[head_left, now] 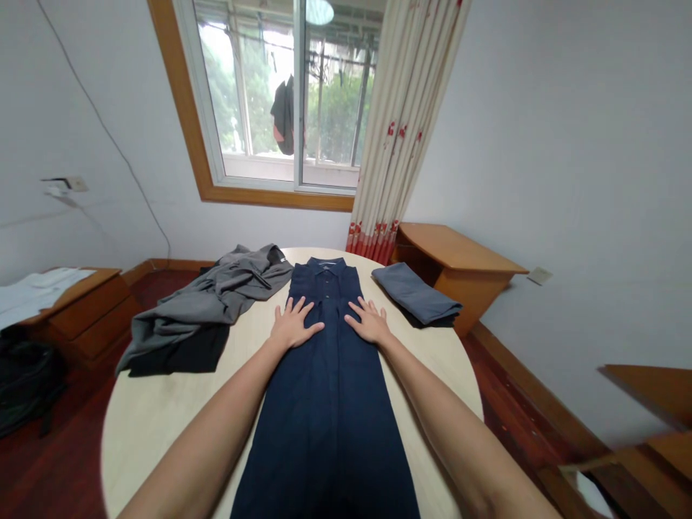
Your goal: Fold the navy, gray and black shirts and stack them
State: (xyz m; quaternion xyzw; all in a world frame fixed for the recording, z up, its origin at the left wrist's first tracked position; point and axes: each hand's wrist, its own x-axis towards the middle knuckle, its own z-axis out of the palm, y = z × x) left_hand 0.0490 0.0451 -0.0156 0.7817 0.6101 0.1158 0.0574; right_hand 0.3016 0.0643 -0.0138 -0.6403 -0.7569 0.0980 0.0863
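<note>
A dark navy collared shirt [332,389] lies lengthwise down the middle of the round table, its sides folded in to a long strip. Its collar points to the window, and the near end runs out of the frame. My left hand [293,324] rests flat on the shirt's left edge with the fingers spread. On the opposite edge, my right hand [370,321] lies flat too, fingers apart. Both touch the cloth a little below the collar without gripping it.
The pale round table [162,411] also bears a loose heap of grey clothing [210,292] over black cloth at left and a folded grey-blue garment [415,290] at right. Beyond stand a wooden desk [459,249], a curtain [403,122] and a window. A wooden cabinet [91,317] is at left.
</note>
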